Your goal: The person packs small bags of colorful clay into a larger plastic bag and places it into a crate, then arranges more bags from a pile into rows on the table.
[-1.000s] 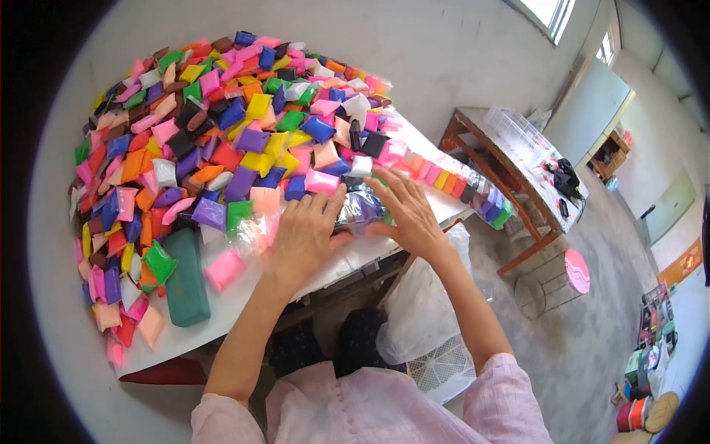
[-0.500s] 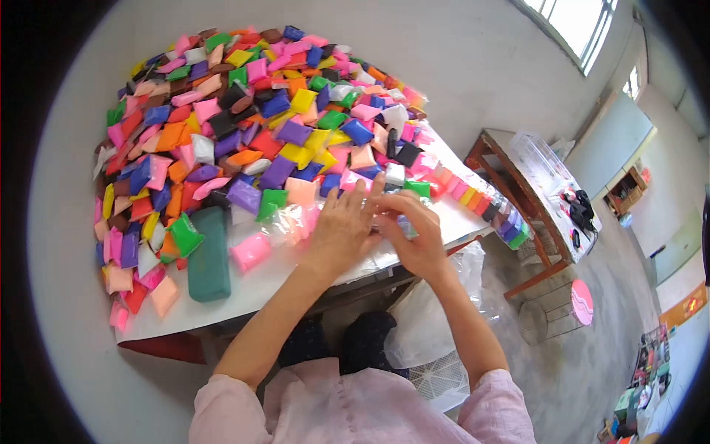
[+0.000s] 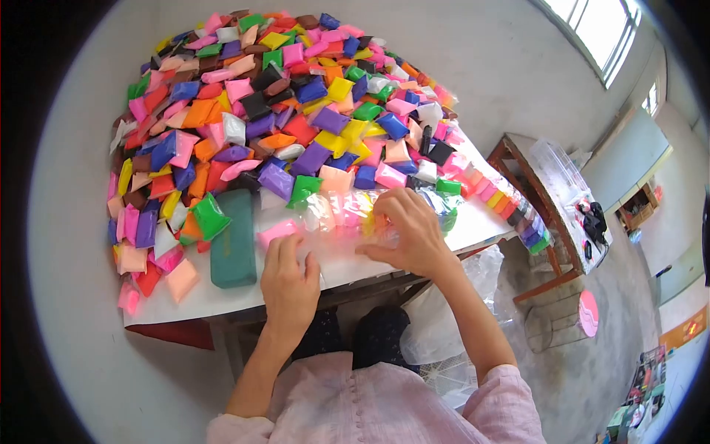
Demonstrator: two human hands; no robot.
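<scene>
A clear plastic bag point(image 3: 318, 214) with pink, yellow and other coloured packets in it lies near the table's front edge. My right hand point(image 3: 410, 231) is curled over the bag's right part, fingers bent round it. My left hand point(image 3: 291, 281) is at the front edge, left of the bag, fingers apart and nothing seen in them. Just beyond its fingertips lies a pink packet point(image 3: 278, 232). A green case point(image 3: 234, 240) stands to its left. Behind both hands a large heap of small coloured packets point(image 3: 310, 92) covers the table.
At the table's right end is a row of coloured packets point(image 3: 506, 205) in clear wrap. Beyond it stands a wooden table point(image 3: 551, 189) with a clear box and black items. A pink-topped stool point(image 3: 588, 313) is on the floor. White plastic bags point(image 3: 436, 325) hang below the table edge.
My left hand has moved left and back toward me, off the clear bag. My right hand has come down over the bag's right part. The whole view has shifted slightly.
</scene>
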